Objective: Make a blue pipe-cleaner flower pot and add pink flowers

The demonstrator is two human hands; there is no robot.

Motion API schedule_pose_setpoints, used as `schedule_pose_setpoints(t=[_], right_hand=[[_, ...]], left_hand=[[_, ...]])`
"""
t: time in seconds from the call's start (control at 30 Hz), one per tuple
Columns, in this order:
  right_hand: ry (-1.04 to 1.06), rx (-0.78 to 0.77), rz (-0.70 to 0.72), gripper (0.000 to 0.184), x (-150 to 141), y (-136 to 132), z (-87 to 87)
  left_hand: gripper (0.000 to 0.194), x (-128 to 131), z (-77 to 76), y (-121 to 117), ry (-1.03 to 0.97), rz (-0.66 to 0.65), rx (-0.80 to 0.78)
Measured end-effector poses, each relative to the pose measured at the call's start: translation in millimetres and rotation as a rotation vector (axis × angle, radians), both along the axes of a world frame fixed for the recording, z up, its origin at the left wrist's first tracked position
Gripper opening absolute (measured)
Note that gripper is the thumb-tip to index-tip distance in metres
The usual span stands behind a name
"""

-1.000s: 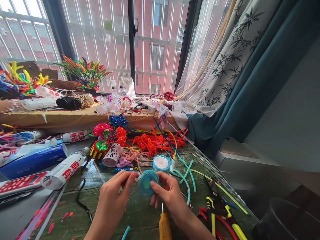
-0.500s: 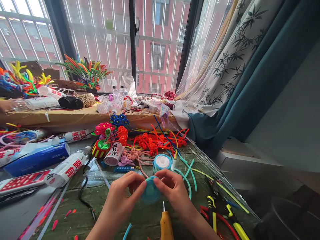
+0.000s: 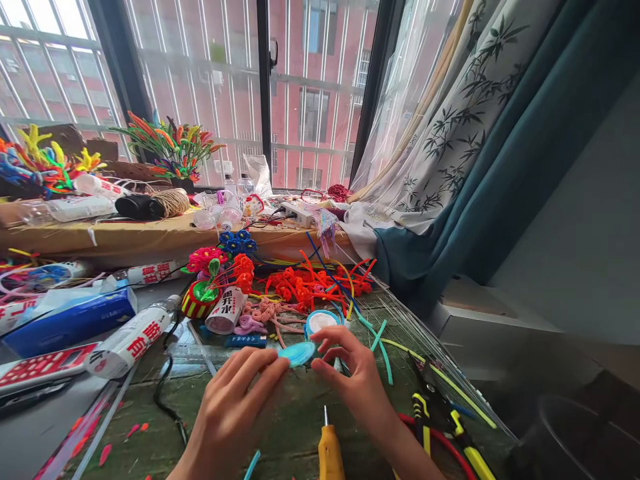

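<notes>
Both hands hold a small teal coiled disc [image 3: 299, 353] of fuzzy wire just above the green table top. My left hand [image 3: 240, 400] pinches its left edge with thumb and fingertips. My right hand [image 3: 353, 377] grips its right edge, fingers curled. Right behind the disc stands a teal cup-shaped coil with a white middle [image 3: 323, 321]. Loose teal wire stems [image 3: 377, 337] lie to the right of my right hand.
A yellow-handled tool [image 3: 330, 457] lies between my wrists. Yellow-and-black pliers [image 3: 430, 417] lie at the right. Red wire flowers [image 3: 300, 283], a striped pot [image 3: 200, 299], glue tubes [image 3: 127, 340] and a blue box [image 3: 70, 320] crowd the back and left.
The disc has been tipped from facing me to lying nearly flat, and both hands have moved it a little further from me, toward the teal cup.
</notes>
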State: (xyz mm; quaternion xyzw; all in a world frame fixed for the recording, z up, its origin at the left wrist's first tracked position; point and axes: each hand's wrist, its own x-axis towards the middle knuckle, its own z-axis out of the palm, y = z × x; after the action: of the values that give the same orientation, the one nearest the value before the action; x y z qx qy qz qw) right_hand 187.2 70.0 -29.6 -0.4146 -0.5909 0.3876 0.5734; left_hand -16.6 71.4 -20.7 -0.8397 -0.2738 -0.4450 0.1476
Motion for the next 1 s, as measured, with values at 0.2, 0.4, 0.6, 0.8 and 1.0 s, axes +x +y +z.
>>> schedule_pose_setpoints(t=[0.2,0.4,0.6,0.8,1.0], right_hand=[[0.176,-0.252,0.272,0.058,1.2,4.9,0.1],[0.271,-0.322,0.183,0.048,0.0,5.0,5.3],[0.216,-0.296,0.180,0.044,2.5,5.9,1.4],[0.238,-0.249,0.225,0.043,0.8,9.3,-6.1],[0.286,-0.300,0.187,0.046,4.1,12.5,-9.3]], left_hand=[[0.030,-0.4,-2.7,-8.3,0.172,0.021,0.255],[0.028,7.1,-2.9,-3.9,0.036,0.006,0.096],[0.020,12.3,-1.6,4.7,-0.418,0.120,-0.651],[0.034,17.5,-1.1,7.0,-0.632,-0.023,-1.069],[0.035,18.7,-3.2,4.3,-0.784,-0.044,-1.142]])
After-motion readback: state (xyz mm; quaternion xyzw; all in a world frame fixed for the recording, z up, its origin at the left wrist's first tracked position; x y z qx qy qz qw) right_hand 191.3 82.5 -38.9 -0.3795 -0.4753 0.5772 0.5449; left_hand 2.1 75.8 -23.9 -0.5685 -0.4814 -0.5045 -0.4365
